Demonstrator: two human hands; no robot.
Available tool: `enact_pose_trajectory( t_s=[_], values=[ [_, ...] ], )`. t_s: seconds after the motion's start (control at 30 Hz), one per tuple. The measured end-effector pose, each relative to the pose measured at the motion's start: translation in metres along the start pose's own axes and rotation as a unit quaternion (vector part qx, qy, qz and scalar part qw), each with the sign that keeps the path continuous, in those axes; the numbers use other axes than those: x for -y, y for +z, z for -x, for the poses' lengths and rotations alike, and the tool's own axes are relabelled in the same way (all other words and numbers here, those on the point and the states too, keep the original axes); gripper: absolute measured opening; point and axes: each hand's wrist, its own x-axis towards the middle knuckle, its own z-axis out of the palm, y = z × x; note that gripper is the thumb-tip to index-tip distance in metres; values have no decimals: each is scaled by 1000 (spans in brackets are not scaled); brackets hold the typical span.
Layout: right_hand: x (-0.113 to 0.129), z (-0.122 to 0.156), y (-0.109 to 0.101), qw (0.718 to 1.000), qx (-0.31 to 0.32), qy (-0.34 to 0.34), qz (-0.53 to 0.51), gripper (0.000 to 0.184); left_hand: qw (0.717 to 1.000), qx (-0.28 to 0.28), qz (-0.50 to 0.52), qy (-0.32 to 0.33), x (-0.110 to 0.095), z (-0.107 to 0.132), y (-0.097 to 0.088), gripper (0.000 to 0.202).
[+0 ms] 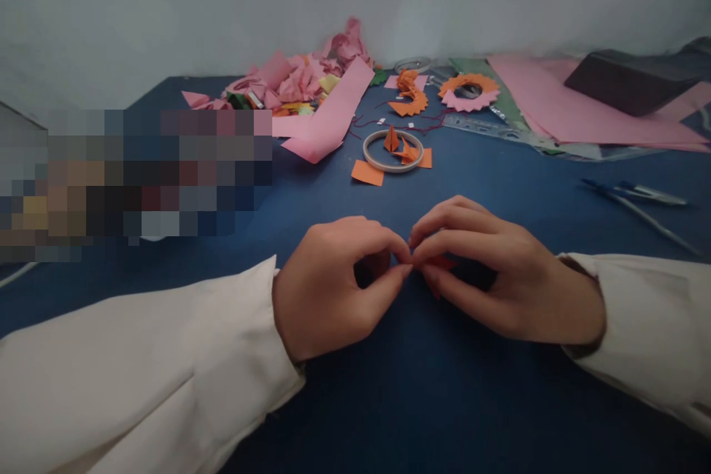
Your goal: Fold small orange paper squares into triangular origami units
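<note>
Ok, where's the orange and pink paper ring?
In the head view, the paper ring sits right of centre, between the curved orange paper and the large pink sheets, behind the clear ruler.

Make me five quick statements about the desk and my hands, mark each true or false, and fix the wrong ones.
1. The right hand has a small reddish-orange piece at its fingers. True.
2. The left hand lies flat, far from the right. False: its thumb and forefinger tips come together beside the right hand's fingertips.
3. The beige ring stands on edge. False: it lies flat on the blue table.
4. The toothed orange-and-pink ring lies farther from the hands than the beige ring. True.
5. The pens lie to the left of both hands. False: they lie over on the right, beyond the right hand.
</note>
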Motion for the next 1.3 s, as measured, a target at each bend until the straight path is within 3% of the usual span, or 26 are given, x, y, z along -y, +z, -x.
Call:
enact_pose_trajectory(
  t_s=[0.2, 0.47, 0.63, 0.77, 1.03, 1.3],
  values=[
    [0, 1, -1, 1000, -3, 14, -13, 16, 999, 6, -43, 12, 0, 3, 2, 6],
    [0, 3, -5, 992, -105, 65, 28, 21, 997, 21, -70, 22, 2, 0, 6, 16],
    [-3, 5, -4, 991, -55, 100, 72, 19, 996, 40, -73, 41, 4, -3, 8, 17],
    [-3, 5, -2, 994, -23, 91, 50, 17, 995, 31, -71, 67, 3, -3, 10, 16],
    [-1, 4, 0, 997, -21, 72, 34, 18, 992, 1, -69, 104, 4, -2, 12, 14],
    [-1, 4, -1, 996, -22, 72, 37, 18, 992, 1, -85, 92, 3, -2, 11, 11]
  ],
)
